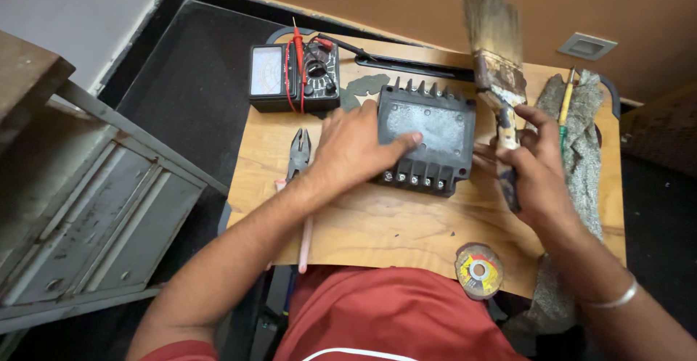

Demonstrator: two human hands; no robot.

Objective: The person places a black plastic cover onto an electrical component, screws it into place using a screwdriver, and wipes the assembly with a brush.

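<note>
A person in a red shirt steadies a dark finned electrical unit (427, 138) on a small wooden tabletop (406, 223), seen from above. The unit lies flat near the middle of the board, its long axis running across the table from left to right, a row of pointed fins along the far edge and a row of screw terminals along the near edge, facing the person. The left hand (356, 147) rests spread over the unit's left side, thumb stretched across its dusty top plate, pressing rather than gripping. The right hand (534, 169) is closed around the handle of a worn paintbrush (499, 78), held just beside the unit's right edge; the brush's long axis runs away from the person, its frayed bristles pointing to the far side of the table.

The table stands on a dark floor (189, 92) before a brown wall, with a battered grey metal cabinet (87, 216) to the left.

An analogue multimeter (294, 76) with red leads sits at the far left corner. Pliers (299, 161) lie partly under the left forearm. A grinding disc (478, 270) lies at the near edge, and a grey rag (581, 136) drapes over the right side with a screwdriver (565, 107) on it.
</note>
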